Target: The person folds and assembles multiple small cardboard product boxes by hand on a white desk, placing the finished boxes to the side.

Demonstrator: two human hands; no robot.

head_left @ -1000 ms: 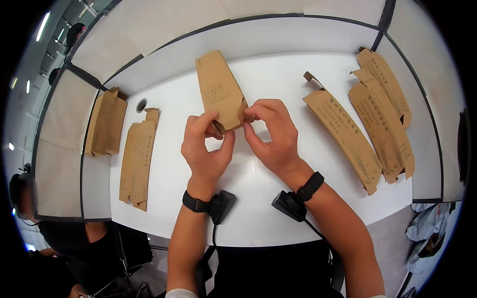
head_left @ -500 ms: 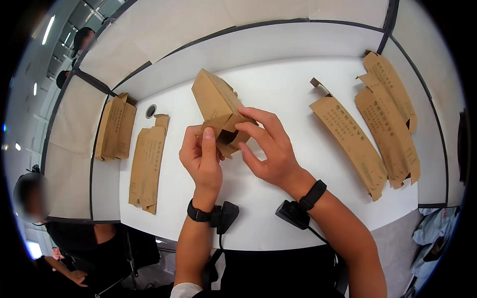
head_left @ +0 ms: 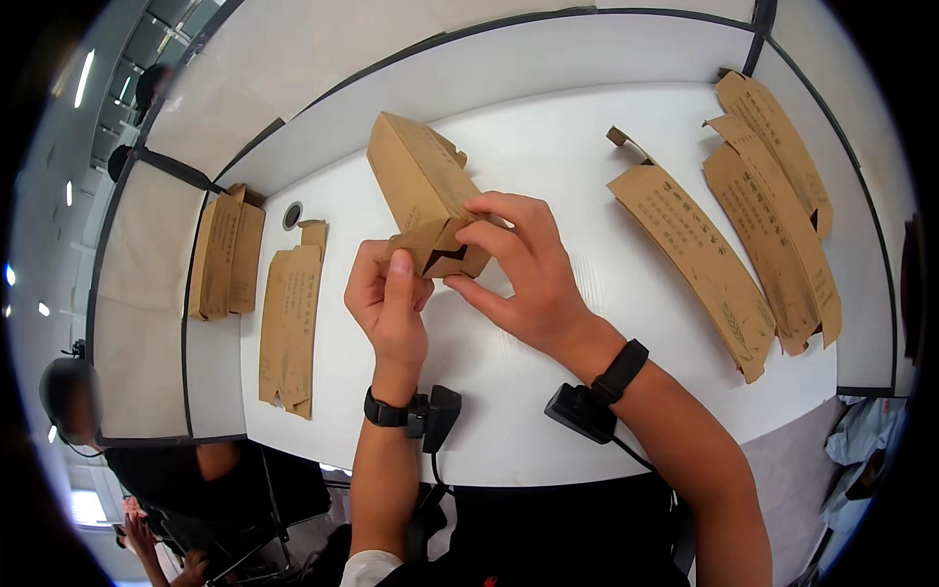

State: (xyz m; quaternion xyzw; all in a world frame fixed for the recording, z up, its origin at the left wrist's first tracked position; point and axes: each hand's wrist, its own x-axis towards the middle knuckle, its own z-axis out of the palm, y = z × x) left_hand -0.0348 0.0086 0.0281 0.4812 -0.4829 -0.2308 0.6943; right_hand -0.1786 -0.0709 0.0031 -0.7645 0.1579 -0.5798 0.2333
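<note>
A brown cardboard box (head_left: pixel 419 174), partly folded into shape, is held up over the middle of the white table, its near end toward me. My left hand (head_left: pixel 389 303) pinches an end flap between thumb and fingers at the box's near left corner. On the right side, my right hand (head_left: pixel 528 269) grips the same end, its fingers on the top edge and its thumb below. Between the hands a dark gap shows where the end flaps do not fully meet. The fingertips behind the flap are hidden.
One flattened carton (head_left: pixel 290 328) lies at the left, near a round table hole (head_left: pixel 292 215). Folded boxes (head_left: pixel 225 254) stand against the left partition. More flat cartons (head_left: pixel 694 264) lie at the right. Black wrist devices (head_left: pixel 582 413) with cables are strapped to both wrists. A person (head_left: pixel 166 479) sits at far left.
The end flaps have been pushed inward, so the dark opening is narrower. My right thumb has moved left under the box end. The whole view has shifted slightly.
</note>
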